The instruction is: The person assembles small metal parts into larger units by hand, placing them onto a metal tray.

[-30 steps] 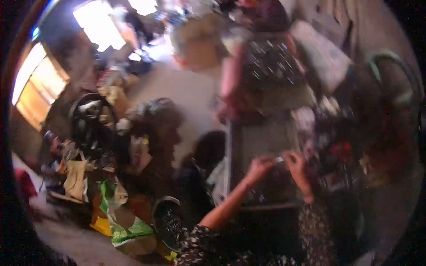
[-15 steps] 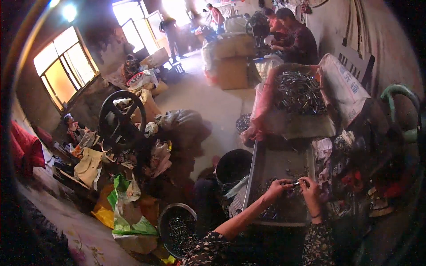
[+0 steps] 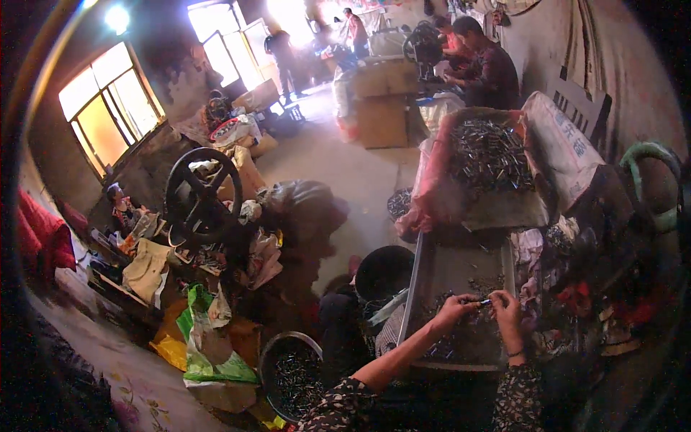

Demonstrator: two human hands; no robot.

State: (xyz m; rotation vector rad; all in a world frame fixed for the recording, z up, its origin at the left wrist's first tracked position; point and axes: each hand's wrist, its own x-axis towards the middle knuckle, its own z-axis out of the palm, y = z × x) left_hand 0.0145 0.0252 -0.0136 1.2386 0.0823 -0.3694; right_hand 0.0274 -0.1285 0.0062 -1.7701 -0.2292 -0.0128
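A small, slim, shiny metal piece (image 3: 485,302) sits between my two hands, above the near part of a grey metal tray (image 3: 409,306). The fingertips of my left hand (image 3: 456,309) pinch its left end. My right hand (image 3: 507,311) is closed on the other end, with its fingers bent. Beneath my hands, many small dark and shiny metal pieces (image 3: 440,351) lie scattered in the tray. The exact kind of the held piece is too small to make out.
Beyond the tray, a cloth-lined bin (image 3: 425,176) holds a heap of metal pieces (image 3: 489,155). A round basin (image 3: 317,344) of similar pieces and a black bucket (image 3: 385,272) stand left. A handwheel (image 3: 204,194) rises farther left. People (image 3: 493,72) sit at the back.
The view has shifted slightly, so the whole scene sits a little lower and to the right. Both hands still hold the metal piece, which appears turned a little and less bright.
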